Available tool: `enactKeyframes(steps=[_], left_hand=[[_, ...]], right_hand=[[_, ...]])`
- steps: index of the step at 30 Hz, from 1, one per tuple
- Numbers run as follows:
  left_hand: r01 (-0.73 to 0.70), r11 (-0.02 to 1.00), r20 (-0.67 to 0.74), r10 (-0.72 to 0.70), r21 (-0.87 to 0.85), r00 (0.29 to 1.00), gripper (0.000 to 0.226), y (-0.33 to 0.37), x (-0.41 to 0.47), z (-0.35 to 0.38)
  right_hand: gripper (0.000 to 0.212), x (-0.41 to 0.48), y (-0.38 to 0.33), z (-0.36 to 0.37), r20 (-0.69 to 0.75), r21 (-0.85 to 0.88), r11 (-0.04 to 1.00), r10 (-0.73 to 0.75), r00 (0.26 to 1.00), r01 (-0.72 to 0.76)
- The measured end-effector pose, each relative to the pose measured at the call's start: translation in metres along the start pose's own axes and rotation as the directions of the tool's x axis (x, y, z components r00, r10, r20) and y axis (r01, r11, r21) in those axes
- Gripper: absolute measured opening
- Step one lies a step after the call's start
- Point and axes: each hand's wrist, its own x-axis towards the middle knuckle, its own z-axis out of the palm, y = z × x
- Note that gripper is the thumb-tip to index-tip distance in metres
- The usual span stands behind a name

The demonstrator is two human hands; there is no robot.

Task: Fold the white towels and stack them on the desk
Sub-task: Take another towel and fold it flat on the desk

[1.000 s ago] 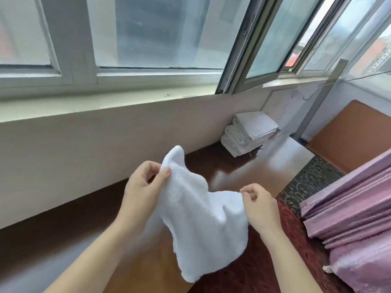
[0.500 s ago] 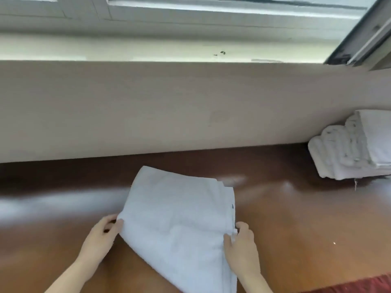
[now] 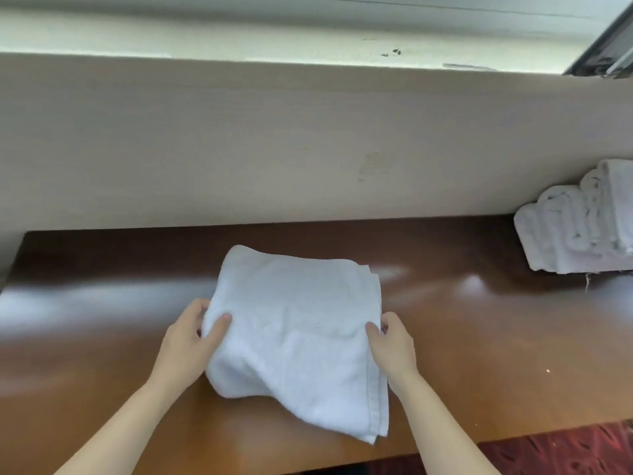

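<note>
A white towel point(image 3: 301, 323) lies partly folded on the brown wooden desk point(image 3: 479, 337), its near part drooping toward the front edge. My left hand point(image 3: 191, 341) grips the towel's left edge, thumb on top of the cloth. My right hand point(image 3: 390, 344) pinches the right edge at about the same height. A stack of folded white towels point(image 3: 579, 224) sits at the desk's far right against the wall, cut off by the frame edge.
A beige wall panel point(image 3: 308, 142) rises directly behind the desk, with a window sill point(image 3: 274, 39) above it. Dark red patterned carpet point(image 3: 565, 450) shows below the desk's front edge at the lower right.
The towel went from hanging in the air between both hands to lying on the desk. Both hands now lift its side edges and carry the near part toward the wall.
</note>
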Motion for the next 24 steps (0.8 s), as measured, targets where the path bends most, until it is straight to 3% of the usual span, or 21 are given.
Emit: enactKeyframes(steps=[2, 5, 8, 12, 16, 20, 24], left_hand=[[0.063, 0.996, -0.015, -0.064, -0.063, 0.998, 0.014, -0.002, 0.002, -0.011], [0.322, 0.942, 0.057, -0.318, -0.091, 0.946, 0.045, -0.021, 0.007, -0.031], [0.5, 0.861, 0.234, -0.47, -0.089, 0.851, 0.051, -0.045, -0.007, -0.04], [0.393, 0.919, 0.229, -0.388, 0.023, 0.893, 0.054, -0.075, -0.032, -0.032], [0.415, 0.906, 0.293, -0.375, -0.086, 0.879, 0.027, -0.081, -0.053, -0.017], [0.436, 0.892, 0.411, -0.355, -0.121, 0.84, 0.02, -0.087, -0.059, -0.02], [0.366, 0.924, 0.478, -0.372, 0.108, 0.796, 0.026, -0.101, -0.061, -0.035]], right_hand=[[0.02, 0.0, -0.011, -0.002, 0.008, -0.001, 0.998, -0.063, 0.998, 0.063], [0.009, -0.002, -0.016, -0.001, -0.053, 0.051, 0.995, -0.083, 0.995, 0.086], [0.038, -0.014, -0.007, 0.009, -0.019, 0.105, 0.993, 0.049, 0.999, -0.047], [0.055, -0.047, 0.019, 0.022, -0.014, 0.02, 0.987, 0.161, 0.987, -0.161], [0.061, -0.076, 0.033, 0.034, -0.002, -0.081, 0.975, 0.206, 0.979, -0.206], [0.051, -0.089, 0.038, 0.043, 0.103, -0.113, 0.976, 0.197, 0.975, -0.185], [0.054, -0.092, 0.053, 0.033, 0.036, -0.059, 0.986, 0.157, 0.987, -0.155]])
